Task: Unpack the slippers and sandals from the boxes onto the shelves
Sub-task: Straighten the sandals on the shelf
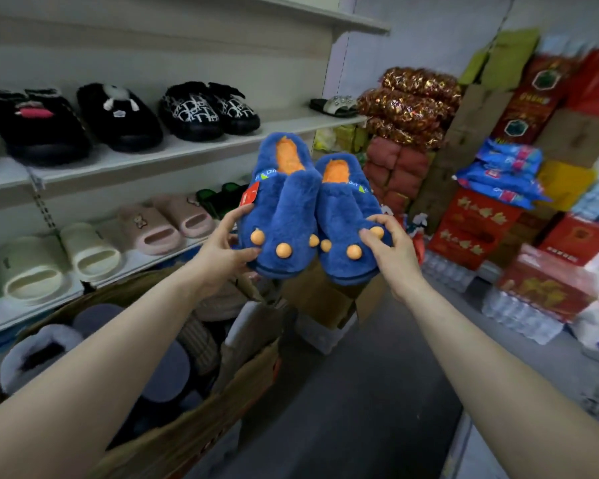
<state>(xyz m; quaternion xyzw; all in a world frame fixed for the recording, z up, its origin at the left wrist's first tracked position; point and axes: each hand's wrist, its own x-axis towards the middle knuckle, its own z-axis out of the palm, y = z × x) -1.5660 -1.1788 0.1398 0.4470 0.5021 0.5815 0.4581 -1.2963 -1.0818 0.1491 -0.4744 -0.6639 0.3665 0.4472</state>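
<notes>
I hold a pair of fluffy blue slippers with orange insoles and orange toe beads up in mid-air, toes toward me. My left hand [222, 250] grips the left blue slipper [284, 209], which carries a red tag. My right hand [389, 250] grips the right blue slipper [348, 216] at its toe. Below my left arm stands an open cardboard box [201, 423] with several grey and dark slippers inside. The upper shelf [187, 146] bears black slippers [120, 115]. The lower shelf [146, 261] bears cream slides [32, 267] and pink slides [166, 226].
A second cardboard box [325, 302] sits on the grey floor behind the slippers. Red cartons [471, 226], packed bottles [519, 316] and bagged goods [408, 102] are stacked along the right side. A dark sandal [332, 105] lies at the upper shelf's right end.
</notes>
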